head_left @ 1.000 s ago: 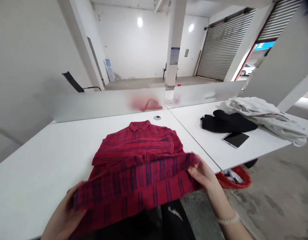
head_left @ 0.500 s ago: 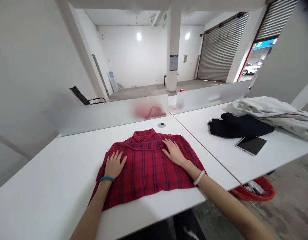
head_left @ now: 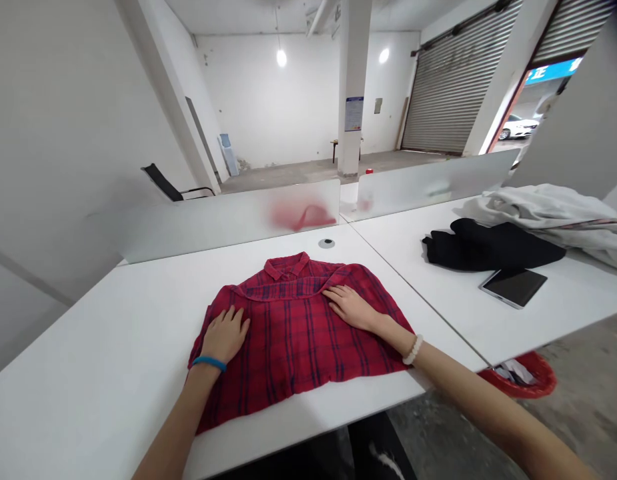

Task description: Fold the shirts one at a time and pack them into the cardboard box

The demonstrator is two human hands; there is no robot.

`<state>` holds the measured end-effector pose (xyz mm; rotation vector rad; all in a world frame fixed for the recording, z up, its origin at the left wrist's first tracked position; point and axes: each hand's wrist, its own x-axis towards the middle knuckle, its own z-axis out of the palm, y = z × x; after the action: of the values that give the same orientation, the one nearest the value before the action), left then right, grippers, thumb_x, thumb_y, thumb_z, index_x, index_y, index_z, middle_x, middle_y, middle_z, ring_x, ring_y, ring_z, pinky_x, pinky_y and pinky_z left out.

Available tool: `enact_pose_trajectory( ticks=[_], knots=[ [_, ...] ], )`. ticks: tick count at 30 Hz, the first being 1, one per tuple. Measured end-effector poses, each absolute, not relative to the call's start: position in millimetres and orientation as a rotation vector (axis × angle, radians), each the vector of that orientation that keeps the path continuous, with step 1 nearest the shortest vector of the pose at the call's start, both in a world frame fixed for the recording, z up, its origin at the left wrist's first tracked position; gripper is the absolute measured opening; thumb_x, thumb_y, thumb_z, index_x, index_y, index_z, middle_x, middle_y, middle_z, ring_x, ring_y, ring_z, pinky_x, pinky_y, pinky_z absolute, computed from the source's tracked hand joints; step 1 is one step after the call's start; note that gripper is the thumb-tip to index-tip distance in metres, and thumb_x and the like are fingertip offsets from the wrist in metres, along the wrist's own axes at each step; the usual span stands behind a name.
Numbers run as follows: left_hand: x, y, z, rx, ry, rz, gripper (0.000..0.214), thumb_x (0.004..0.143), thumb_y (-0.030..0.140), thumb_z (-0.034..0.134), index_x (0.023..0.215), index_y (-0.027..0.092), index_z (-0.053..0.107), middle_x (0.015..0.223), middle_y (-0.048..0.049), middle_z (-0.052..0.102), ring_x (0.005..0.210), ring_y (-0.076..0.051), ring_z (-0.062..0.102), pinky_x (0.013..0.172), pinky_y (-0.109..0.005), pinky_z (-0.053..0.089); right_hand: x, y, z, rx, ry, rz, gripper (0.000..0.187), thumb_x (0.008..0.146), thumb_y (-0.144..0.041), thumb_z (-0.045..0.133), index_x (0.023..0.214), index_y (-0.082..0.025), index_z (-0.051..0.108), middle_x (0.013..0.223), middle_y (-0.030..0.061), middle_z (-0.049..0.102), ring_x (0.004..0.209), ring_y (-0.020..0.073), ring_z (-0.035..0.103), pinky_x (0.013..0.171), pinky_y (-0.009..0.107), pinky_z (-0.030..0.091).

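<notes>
A red and navy plaid shirt (head_left: pixel 293 340) lies folded on the white table (head_left: pixel 113 360), its collar pointing away from me and its hem folded up below the collar. My left hand (head_left: pixel 225 335) rests flat on the shirt's left side, fingers a little apart, with a blue band at the wrist. On the upper right part of the shirt lies my right hand (head_left: pixel 351 307), palm down, fingers stretched toward the folded edge. A pale beaded bracelet circles that wrist. Neither hand grips the cloth.
Right of the table seam lie a black garment (head_left: pixel 493 247), a dark-screened tablet (head_left: pixel 514 287) and a heap of white cloth (head_left: pixel 553 210). Frosted dividers (head_left: pixel 228 217) edge the table's far side. A red-lined bin (head_left: pixel 541 377) stands below on the right.
My right hand has slid slightly down, its fingers now flatter on the cloth. My left hand has shifted a little to the left. The view has tilted slightly.
</notes>
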<state>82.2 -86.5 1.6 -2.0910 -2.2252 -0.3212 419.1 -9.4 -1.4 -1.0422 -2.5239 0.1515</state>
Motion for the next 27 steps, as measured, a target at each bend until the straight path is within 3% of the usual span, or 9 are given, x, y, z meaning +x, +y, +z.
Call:
enact_pose_trajectory(
  ticks=[4, 7, 10, 14, 19, 24, 27],
  knots=[
    [117.5, -51.4, 19.2, -2.407, -2.087, -0.478, 0.051, 0.089, 0.031, 0.032, 0.133, 0.01, 0.047, 0.138, -0.0132, 0.049, 0.13, -0.023, 0.041, 0.11, -0.037, 0.029, 401.8, 22.6, 4.7, -1.025, -2.569, 0.221, 0.051, 0.096, -0.035, 0.033, 0.145, -0.022, 0.031, 0.148, 0.0102, 0.035, 0.136, 0.0269, 0.032, 0.11, 0.047, 0.025],
    [134.3, -28.2, 17.4, -2.245, -2.278, -0.469, 0.058, 0.09, 0.036, 0.031, 0.142, 0.009, 0.034, 0.146, -0.0163, 0.036, 0.137, -0.028, 0.03, 0.111, -0.049, 0.023, 389.5, 42.5, 4.7, -1.207, -2.512, 0.184, 0.053, 0.097, -0.04, 0.028, 0.147, -0.022, 0.027, 0.151, 0.0113, 0.026, 0.139, 0.0314, 0.022, 0.109, 0.056, 0.021],
    [131.7, -20.5, 6.2, -1.976, -2.425, -0.311, 0.062, 0.089, 0.041, 0.033, 0.14, 0.007, 0.036, 0.147, -0.0204, 0.031, 0.138, -0.035, 0.024, 0.109, -0.059, 0.015, 384.6, 52.0, -3.0, -1.334, -2.489, 0.112, 0.052, 0.096, -0.044, 0.03, 0.142, -0.02, 0.037, 0.148, 0.0133, 0.032, 0.138, 0.0323, 0.023, 0.109, 0.057, 0.019],
    [112.2, -26.6, -2.8, -1.87, -2.427, -0.262, 0.065, 0.089, 0.042, 0.032, 0.138, 0.0, 0.038, 0.145, -0.0243, 0.032, 0.137, -0.035, 0.028, 0.109, -0.053, 0.021, 385.2, 53.9, -11.1, -1.335, -2.485, 0.093, 0.051, 0.096, -0.045, 0.029, 0.139, -0.02, 0.044, 0.145, 0.0134, 0.038, 0.137, 0.0316, 0.027, 0.11, 0.054, 0.018],
    [88.5, -64.7, -0.8, -1.722, -2.411, -0.311, 0.063, 0.088, 0.041, 0.036, 0.135, -0.001, 0.041, 0.143, -0.0254, 0.036, 0.133, -0.034, 0.034, 0.106, -0.048, 0.029, 386.1, 49.8, -7.0, -1.34, -2.504, 0.124, 0.054, 0.097, -0.047, 0.028, 0.142, -0.02, 0.038, 0.146, 0.0127, 0.037, 0.138, 0.0309, 0.026, 0.11, 0.055, 0.02],
    [72.6, -153.2, -0.5, -1.51, -2.455, -0.355, 0.068, 0.088, 0.049, 0.032, 0.133, 0.0, 0.042, 0.119, -0.025, 0.056, 0.108, -0.037, 0.052, 0.085, -0.048, 0.045, 389.9, 39.4, 4.7, -1.18, -2.31, 0.208, 0.05, 0.098, -0.039, 0.026, 0.145, -0.023, 0.032, 0.146, 0.0082, 0.038, 0.139, 0.0281, 0.023, 0.111, 0.058, 0.015],
    [68.0, -201.3, -2.9, -1.455, -2.477, -0.452, 0.058, 0.087, 0.045, 0.031, 0.119, 0.003, 0.055, 0.103, -0.0204, 0.06, 0.097, -0.032, 0.056, 0.083, -0.044, 0.046, 389.3, 23.0, 15.5, -1.101, -2.177, 0.33, 0.047, 0.099, -0.029, 0.022, 0.143, -0.024, 0.036, 0.142, 0.006, 0.044, 0.136, 0.0245, 0.031, 0.112, 0.054, 0.018]
  ],
)
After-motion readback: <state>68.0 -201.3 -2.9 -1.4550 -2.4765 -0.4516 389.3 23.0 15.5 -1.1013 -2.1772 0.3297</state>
